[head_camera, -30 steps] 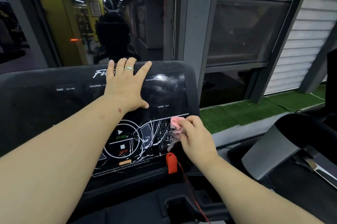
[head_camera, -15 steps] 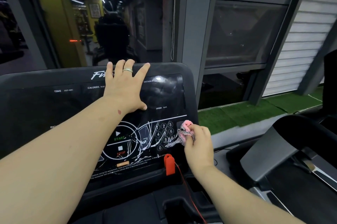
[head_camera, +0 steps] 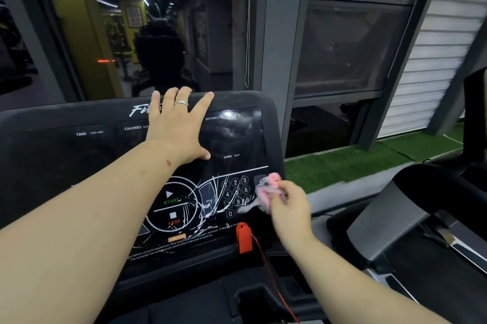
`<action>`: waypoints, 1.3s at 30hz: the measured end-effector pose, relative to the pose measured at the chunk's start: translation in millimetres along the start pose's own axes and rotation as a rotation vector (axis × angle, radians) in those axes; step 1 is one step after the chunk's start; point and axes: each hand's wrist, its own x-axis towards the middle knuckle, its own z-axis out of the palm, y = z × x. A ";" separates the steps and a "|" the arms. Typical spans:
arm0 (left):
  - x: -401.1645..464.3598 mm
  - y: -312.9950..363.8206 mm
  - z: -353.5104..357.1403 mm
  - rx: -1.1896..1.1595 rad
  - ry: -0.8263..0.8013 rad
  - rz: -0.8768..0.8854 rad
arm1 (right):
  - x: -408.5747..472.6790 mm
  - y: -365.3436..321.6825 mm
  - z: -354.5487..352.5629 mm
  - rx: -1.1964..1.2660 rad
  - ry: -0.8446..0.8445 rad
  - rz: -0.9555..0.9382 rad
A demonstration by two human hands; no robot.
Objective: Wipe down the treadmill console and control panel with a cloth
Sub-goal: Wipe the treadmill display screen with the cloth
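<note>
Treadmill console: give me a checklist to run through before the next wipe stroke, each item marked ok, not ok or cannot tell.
1. Cloth gripped in the right hand: ok, the fingers are curled round it.
2. Cloth at the panel: ok, it sits at the right edge beside the number keypad; actual contact cannot tell, blurred.
3. Left hand bracing the console: ok, flat on the upper display, fingers spread over the top edge.
4. Red safety key seated: ok, still in place below the keypad, cord hanging down.
5. Panel surface sound: not ok, white crack lines run between the START/STOP dial and the keypad.
6. Panel clean: cannot tell.
</note>
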 end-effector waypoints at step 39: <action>0.5 1.9 -1.4 0.026 -0.005 -0.010 | -6.4 24.6 -12.0 -0.321 -0.093 -0.117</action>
